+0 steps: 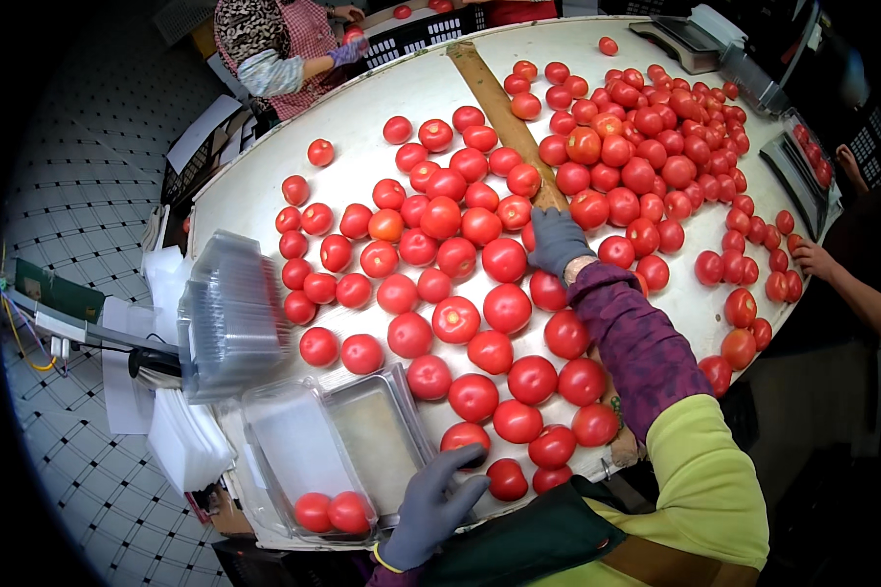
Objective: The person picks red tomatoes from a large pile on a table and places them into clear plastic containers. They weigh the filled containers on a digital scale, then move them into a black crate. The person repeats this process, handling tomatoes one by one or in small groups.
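Note:
My left hand (432,509), in a grey glove, is at the table's near edge with fingers apart and holding nothing. It lies between an open clear plastic clamshell (370,430) and the nearest tomatoes. Two red tomatoes (333,513) sit at the near end of the clamshell's left half. My right hand (561,243), gloved in grey too, reaches to mid-table beside the wooden strip (504,117). Its fingers curl around a tomato (528,236) that they partly cover. Many loose tomatoes (440,217) spread over the white table around both hands.
Stacked clear clamshells (230,313) stand at the table's left edge. A larger tomato heap (646,137) lies right of the strip. Scales (680,44) stand at the far right. One person (284,59) works across the table; another person's hand (814,259) is at the right.

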### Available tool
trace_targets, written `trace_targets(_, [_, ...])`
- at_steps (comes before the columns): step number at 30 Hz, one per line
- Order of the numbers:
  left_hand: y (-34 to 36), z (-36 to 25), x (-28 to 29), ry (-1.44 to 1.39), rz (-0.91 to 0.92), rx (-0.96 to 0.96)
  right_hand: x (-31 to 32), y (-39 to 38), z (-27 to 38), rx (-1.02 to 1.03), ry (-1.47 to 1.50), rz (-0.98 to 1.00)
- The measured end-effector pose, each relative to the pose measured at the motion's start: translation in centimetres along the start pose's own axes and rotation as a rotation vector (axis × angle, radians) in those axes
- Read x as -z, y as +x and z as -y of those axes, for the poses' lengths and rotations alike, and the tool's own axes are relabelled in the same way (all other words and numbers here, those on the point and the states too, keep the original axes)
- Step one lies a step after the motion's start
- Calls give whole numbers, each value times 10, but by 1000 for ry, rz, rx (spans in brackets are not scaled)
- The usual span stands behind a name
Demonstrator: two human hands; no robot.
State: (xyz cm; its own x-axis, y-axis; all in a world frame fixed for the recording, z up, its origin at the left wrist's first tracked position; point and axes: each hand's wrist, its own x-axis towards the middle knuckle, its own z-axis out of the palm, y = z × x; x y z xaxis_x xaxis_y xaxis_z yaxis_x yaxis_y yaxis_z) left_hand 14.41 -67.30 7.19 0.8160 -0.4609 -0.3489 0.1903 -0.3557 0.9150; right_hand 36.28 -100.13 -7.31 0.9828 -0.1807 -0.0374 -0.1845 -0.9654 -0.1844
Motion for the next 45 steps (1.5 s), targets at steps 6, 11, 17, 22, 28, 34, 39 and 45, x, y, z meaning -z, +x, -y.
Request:
trace_targets(6, [47,-5,-21,-653,-78,150,50,-40,5,363,1120,267])
trace_targets(11, [62,5,-32,-987,-71,195,77,-24,28,291,937,488])
trace_targets(17, [60,17,-29,-452,-156,184,20,102,6,-61,274,-162])
trace_targets(22, [75,32,-31,68,-244,-172,8,111,5,-45,302,-38])
trace_targets(28, [80,28,-32,-45,-363,-42,46,48,30,11,1455,169])
trace_targets(34, [76,-5,-3,-1010,-401,137,78,12,127,726,844,629])
trace_targets(39, [34,-5,-3,-1074,-287,161,-18,71,215,1058,-30,-91])
trace_targets(45, [-23,-13,22,-987,-731,41,-9,81,245,1027,-194,66])
